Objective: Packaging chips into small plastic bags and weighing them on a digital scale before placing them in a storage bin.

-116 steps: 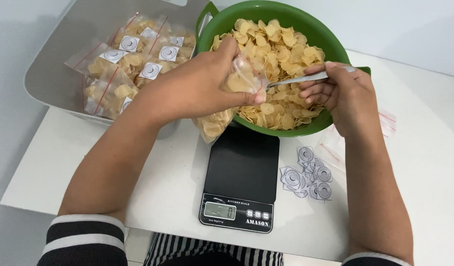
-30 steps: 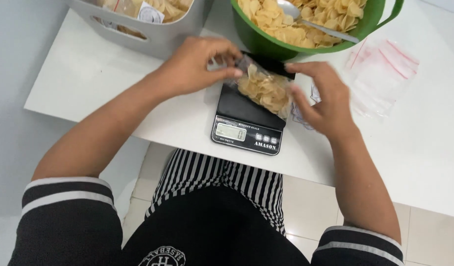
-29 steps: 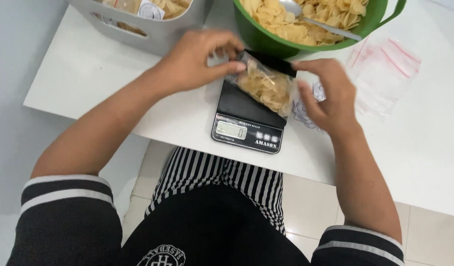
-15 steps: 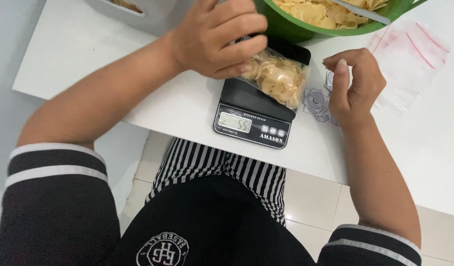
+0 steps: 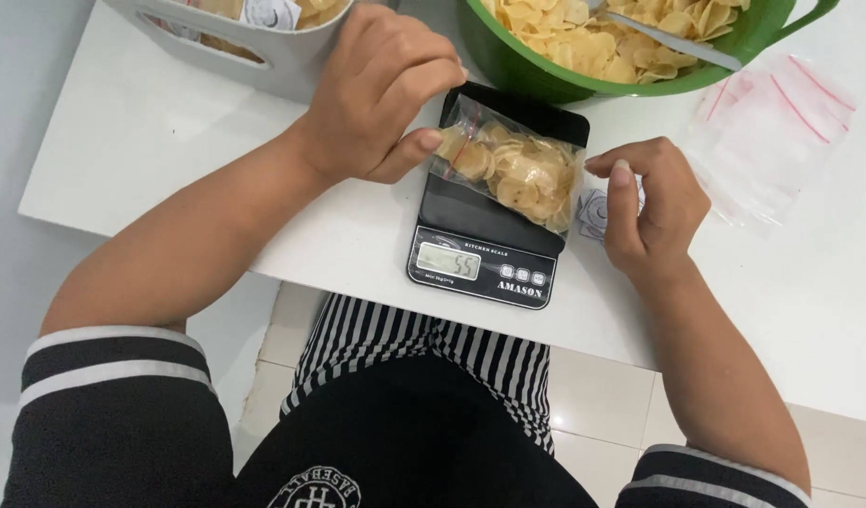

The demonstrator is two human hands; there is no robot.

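A small clear plastic bag of pale yellow chips [image 5: 518, 169] lies on a black kitchen scale [image 5: 494, 245] at the table's near edge. My left hand [image 5: 381, 89] pinches the bag's top end, by its red zip line. My right hand [image 5: 649, 202] hovers just right of the bag, fingers curled with nothing in them, above round white stickers [image 5: 593, 212] on the table. The scale's display is lit.
A green bowl [image 5: 546, 75] full of the same chips, with a metal spoon [image 5: 668, 42] in it, stands behind the scale. A grey tub [image 5: 283, 61] of filled bags is at the back left. Empty zip bags [image 5: 771, 132] lie to the right on the white table [image 5: 151, 141].
The bag has been laid back flat on the scale. My left hand has shifted to its top end, and my right hand has opened slightly beside it.
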